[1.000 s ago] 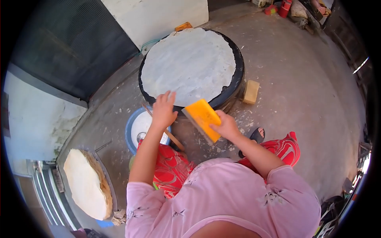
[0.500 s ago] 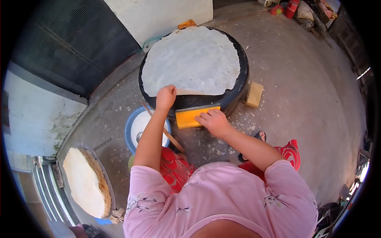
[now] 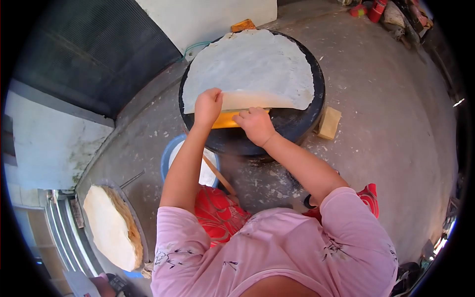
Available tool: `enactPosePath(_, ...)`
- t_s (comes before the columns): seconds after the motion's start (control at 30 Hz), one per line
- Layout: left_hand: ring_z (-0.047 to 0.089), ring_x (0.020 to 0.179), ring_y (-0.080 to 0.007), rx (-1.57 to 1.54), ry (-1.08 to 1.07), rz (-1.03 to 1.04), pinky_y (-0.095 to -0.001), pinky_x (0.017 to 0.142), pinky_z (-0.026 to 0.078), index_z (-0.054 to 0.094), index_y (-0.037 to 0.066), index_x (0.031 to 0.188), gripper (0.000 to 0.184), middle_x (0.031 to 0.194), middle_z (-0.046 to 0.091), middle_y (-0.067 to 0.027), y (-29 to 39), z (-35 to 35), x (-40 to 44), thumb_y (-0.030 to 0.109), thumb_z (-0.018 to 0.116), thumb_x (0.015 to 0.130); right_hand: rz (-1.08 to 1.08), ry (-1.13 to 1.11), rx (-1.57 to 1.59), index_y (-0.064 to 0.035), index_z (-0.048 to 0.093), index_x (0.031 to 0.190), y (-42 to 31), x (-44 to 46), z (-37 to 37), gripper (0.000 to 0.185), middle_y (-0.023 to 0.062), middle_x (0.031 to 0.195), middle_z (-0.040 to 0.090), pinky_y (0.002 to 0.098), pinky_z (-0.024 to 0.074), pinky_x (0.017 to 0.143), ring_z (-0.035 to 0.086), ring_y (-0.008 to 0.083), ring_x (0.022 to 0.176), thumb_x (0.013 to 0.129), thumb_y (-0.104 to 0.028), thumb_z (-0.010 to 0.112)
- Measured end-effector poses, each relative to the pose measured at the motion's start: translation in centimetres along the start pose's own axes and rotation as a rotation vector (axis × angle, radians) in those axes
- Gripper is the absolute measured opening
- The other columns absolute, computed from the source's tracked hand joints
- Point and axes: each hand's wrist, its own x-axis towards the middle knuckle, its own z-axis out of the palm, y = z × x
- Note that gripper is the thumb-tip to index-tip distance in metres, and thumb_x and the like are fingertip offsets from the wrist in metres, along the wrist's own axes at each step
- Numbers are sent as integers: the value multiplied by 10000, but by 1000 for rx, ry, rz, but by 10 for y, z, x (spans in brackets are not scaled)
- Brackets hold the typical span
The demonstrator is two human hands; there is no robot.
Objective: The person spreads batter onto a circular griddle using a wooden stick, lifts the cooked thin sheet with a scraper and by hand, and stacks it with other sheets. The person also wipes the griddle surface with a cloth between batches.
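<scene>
A large, thin, pale pancake (image 3: 247, 64) covers most of a round black griddle (image 3: 299, 120). My left hand (image 3: 208, 108) is closed in a pinch on its near edge, which is lifted off the black surface. In my right hand (image 3: 256, 126) is a yellow scraper (image 3: 225, 120), its far edge along the underside of the raised pancake edge. The fingers of my right hand are bent over the scraper, partly hiding it.
Left of the griddle stands a blue tub (image 3: 167, 154) of white batter, with a wooden stick (image 3: 220, 175) across it. A stack of pale pancakes (image 3: 111, 225) lies at lower left. A yellowish block (image 3: 328, 123) sits on the floor to the right.
My right hand has pushed the scraper forward from the griddle's near side to beneath the pancake edge. My left hand has moved up slightly, raising more of that edge.
</scene>
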Motion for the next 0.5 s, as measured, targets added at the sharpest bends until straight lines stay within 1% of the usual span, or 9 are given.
enactPosePath(0.07,626,680,-257,-17,75,117,-312,614,472,623,-17,871,161,753,622,-182,6,-6,10,114,585,783,43,-47,-89,-120,570,710,-6,0,-2,58,44,661,527,333,428,613,541,216,656,694,-137,517)
enactPosePath(0.1,626,680,-257,-17,77,121,-312,614,472,623,-17,871,161,753,622,-182,9,-9,15,114,585,783,-1,-71,-20,-122,570,700,-12,-5,-3,54,36,662,527,327,424,605,545,211,660,691,-135,519)
enactPosePath(0.13,621,674,-266,13,98,161,-317,611,471,623,-15,864,155,748,620,-180,12,-10,19,110,587,780,-77,-12,18,-120,572,706,-18,-9,1,57,33,667,532,335,424,610,550,213,670,692,-132,517)
enactPosePath(0.2,617,668,-276,40,116,197,-321,609,470,624,-13,857,148,742,617,-179,16,-11,26,106,589,776,-111,12,9,-115,572,710,-10,-11,7,62,33,673,537,338,425,619,553,218,676,694,-131,515)
enactPosePath(0.27,611,659,-289,27,136,252,-330,601,467,626,-6,853,135,735,612,-180,25,-18,36,97,592,772,-1,26,-26,-118,575,712,10,3,7,65,35,675,540,339,427,626,552,221,676,695,-129,513)
enactPosePath(0.3,606,678,-300,30,155,263,-340,616,467,623,-6,845,122,750,609,-181,31,-21,39,82,587,769,47,-28,-101,-122,577,713,21,12,6,68,36,676,542,333,425,623,548,221,674,696,-131,512)
enactPosePath(0.33,606,678,-300,32,155,266,-340,616,467,623,-6,845,122,750,609,-181,36,-24,41,82,587,769,66,43,-124,-125,578,708,31,21,6,65,38,677,545,331,421,613,545,217,670,696,-135,515)
enactPosePath(0.4,597,702,-310,38,225,393,-347,643,467,625,-4,833,111,776,612,-172,47,-33,49,70,589,759,123,-15,-137,-120,578,705,33,27,6,64,33,678,549,325,420,607,546,207,671,698,-135,517)
enactPosePath(0.5,567,760,-320,37,244,444,-378,671,457,616,16,804,74,773,599,-145,71,-46,49,49,584,746,-39,-90,-41,-122,606,734,9,23,14,93,34,705,579,319,425,612,566,200,686,710,-133,517)
